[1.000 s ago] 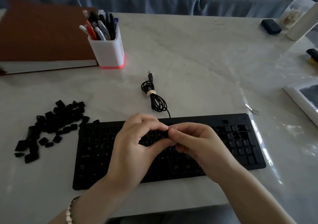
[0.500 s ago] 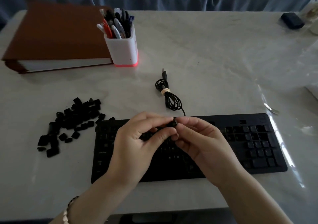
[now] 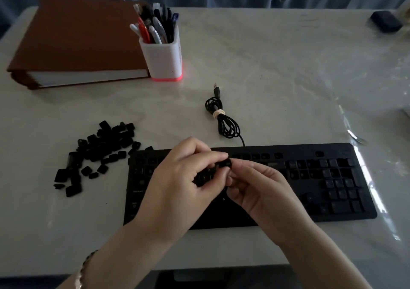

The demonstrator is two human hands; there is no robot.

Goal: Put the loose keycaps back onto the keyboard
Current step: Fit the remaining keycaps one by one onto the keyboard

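A black keyboard (image 3: 328, 177) lies near the table's front edge, its right side holding keys and its middle hidden under my hands. Left of it sits a pile of several loose black keycaps (image 3: 99, 151). My left hand (image 3: 177, 184) and my right hand (image 3: 261, 191) meet above the keyboard's middle. Between their fingertips they pinch a small black keycap (image 3: 225, 162), held a little above the upper key rows.
The keyboard's coiled black cable (image 3: 224, 120) with a USB plug lies behind it. A white pen holder (image 3: 164, 53) and a brown binder (image 3: 75, 44) stand at the back left. A dark small object (image 3: 385, 23) rests at the far right corner.
The view has shifted so the keyboard sits further right. Both hands stay together over the keyboard, and the keycap between the fingertips now shows more clearly.
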